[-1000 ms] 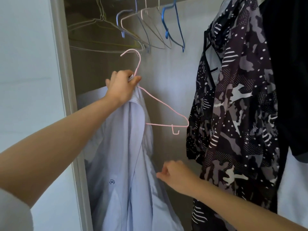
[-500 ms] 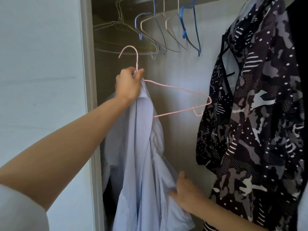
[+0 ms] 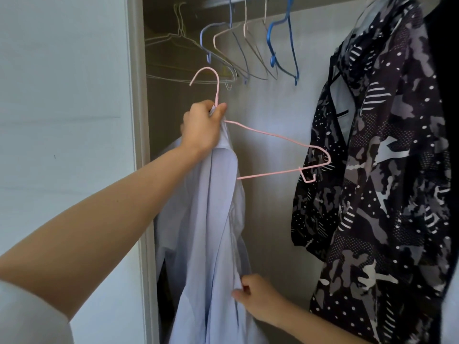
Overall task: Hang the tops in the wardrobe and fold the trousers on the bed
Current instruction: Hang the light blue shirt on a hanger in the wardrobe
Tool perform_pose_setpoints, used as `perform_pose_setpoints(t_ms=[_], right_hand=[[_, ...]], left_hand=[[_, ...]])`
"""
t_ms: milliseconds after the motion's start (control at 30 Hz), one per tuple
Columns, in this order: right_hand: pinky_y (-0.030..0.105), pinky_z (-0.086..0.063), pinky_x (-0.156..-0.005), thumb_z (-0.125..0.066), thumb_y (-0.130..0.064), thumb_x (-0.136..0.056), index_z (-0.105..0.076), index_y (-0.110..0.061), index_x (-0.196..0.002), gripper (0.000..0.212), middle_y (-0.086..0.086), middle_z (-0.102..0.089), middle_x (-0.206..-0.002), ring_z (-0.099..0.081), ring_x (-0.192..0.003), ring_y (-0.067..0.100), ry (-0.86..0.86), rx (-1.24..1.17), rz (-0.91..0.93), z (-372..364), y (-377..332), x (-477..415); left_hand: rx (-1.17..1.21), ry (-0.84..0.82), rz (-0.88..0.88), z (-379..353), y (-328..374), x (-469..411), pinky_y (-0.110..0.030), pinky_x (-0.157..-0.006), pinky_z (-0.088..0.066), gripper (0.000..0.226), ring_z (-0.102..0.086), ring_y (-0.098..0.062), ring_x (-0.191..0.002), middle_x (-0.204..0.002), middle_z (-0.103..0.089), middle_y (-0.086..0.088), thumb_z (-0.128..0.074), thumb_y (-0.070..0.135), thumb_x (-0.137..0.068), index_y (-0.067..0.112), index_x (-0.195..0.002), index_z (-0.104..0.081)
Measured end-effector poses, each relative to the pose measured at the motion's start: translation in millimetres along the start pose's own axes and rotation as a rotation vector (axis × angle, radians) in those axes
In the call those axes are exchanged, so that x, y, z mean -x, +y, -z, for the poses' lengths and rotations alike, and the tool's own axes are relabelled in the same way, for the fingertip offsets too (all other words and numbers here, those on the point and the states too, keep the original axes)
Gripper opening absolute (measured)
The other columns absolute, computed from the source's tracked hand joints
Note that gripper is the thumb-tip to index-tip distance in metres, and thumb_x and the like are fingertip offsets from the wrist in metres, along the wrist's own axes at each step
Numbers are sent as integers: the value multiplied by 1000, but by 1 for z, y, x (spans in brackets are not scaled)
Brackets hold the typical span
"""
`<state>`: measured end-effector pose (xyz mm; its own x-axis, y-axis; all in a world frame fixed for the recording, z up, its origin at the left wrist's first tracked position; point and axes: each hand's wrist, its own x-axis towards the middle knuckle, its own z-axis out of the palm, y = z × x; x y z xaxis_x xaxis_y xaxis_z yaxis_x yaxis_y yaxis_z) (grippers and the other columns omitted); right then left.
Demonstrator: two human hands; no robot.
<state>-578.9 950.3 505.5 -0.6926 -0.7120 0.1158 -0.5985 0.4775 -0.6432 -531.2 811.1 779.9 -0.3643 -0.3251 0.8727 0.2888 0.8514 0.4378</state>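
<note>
My left grip (image 3: 202, 125) is clenched round the neck of the pink hanger (image 3: 278, 142), with the collar of the pale blue shirt (image 3: 206, 232) bunched in the same fist so cloth and wire cannot part. The hook stands free above my knuckles, below the rail (image 3: 218, 2) and not on it. The hanger's right arm juts out bare; its other arm is hidden by the shirt, so I judge only one shoulder is dressed. Lower down, my right grip (image 3: 258, 297) pinches the shirt's front edge, I think to draw that side over the bare arm

Nothing carries the shirt but my two grips; it hangs just inside the wardrobe's left frame (image 3: 135, 145), before the plain back panel (image 3: 270, 219). Along the rail, empty hangers (image 3: 236, 45) crowd the left end, then comes a gap, then a patterned top (image 3: 385, 182), with a dark garment (image 3: 444, 83) at the right edge. The bed and the trousers are out of sight
</note>
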Motion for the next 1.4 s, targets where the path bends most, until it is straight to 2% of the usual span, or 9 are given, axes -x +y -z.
perform_pose_setpoints(t_ms=[100, 267, 467, 733, 867, 967, 1133, 1233, 1400], right_hand=[[18, -23, -46, -53, -22, -98, -36, -20, -62, 40, -5, -32, -58, -29, -50, 4, 61, -99, -62, 11, 8, -6], [14, -28, -46, -47, -11, -100, -46, -15, -68, 33, -4, -43, -63, -36, -56, 4, 322, -218, 13, 58, 0, -13], [20, -22, -49, -56, -1, -92, -44, -7, -62, 33, -1, -29, -57, -26, -55, 6, 531, -196, 249, 136, -42, -12], [21, -17, -44, -63, -9, -90, -44, -8, -59, 37, 2, -27, -56, -24, -46, 5, 487, -77, 292, 232, -84, 6], [21, -23, -50, -70, -18, -88, -63, 2, -73, 26, 6, -37, -68, -34, -64, 14, 513, -113, 234, 267, -94, 19], [26, -26, -55, -69, -25, -88, -63, -2, -75, 27, 7, -40, -72, -36, -68, 18, 569, -59, 205, 282, -104, 27], [21, -35, -50, -69, -23, -85, -62, -11, -66, 24, 1, -48, -61, -46, -62, 13, 770, 82, 184, 300, -135, 45], [12, -35, -45, -68, -21, -83, -70, -9, -76, 15, 3, -55, -64, -50, -65, 15, 881, 248, 168, 300, -151, 63], [20, -39, -59, -66, -24, -85, -64, -29, -68, 18, -6, -63, -74, -55, -70, 10, 621, 413, 220, 264, -155, 93]], left_hand=[[11, -5, -23, 5, 3, 3, -36, -70, -32, 44, -50, -45, -90, -59, -41, 4, -49, 35, -100, 16, -61, -38], [-10, -7, -82, 18, 7, 3, -41, -78, -37, 39, -52, -43, -90, -63, -44, 5, -43, 32, -103, 18, -67, -41], [-18, -3, -118, 21, 9, 9, -50, -94, -39, 35, -54, -39, -89, -69, -50, 2, -38, 33, -105, 10, -81, -51], [99, 37, -78, 27, 6, 7, -51, -86, -44, 39, -49, -42, -81, -66, -46, 0, -41, 31, -103, 10, -71, -46], [87, 52, -81, 28, 4, 5, -55, -89, -43, 39, -49, -34, -76, -68, -51, -3, -40, 33, -104, 5, -79, -51], [-47, 46, -114, 22, 4, 9, -48, -89, -42, 33, -55, -39, -85, -74, -56, -7, -39, 32, -104, 13, -79, -50], [-335, 80, -342, 4, 5, 21, -35, -72, -17, 28, -47, -31, -86, -66, -41, 7, -42, 30, -104, 23, -77, -44], [-424, 146, -333, -3, 7, 19, -37, -72, -18, 27, -49, -32, -86, -70, -55, -1, -42, 29, -103, 20, -79, -48], [-481, 201, -258, -8, 10, 7, -39, -75, -22, 29, -48, -33, -93, -88, -67, -10, -39, 29, -105, 13, -87, -56]])
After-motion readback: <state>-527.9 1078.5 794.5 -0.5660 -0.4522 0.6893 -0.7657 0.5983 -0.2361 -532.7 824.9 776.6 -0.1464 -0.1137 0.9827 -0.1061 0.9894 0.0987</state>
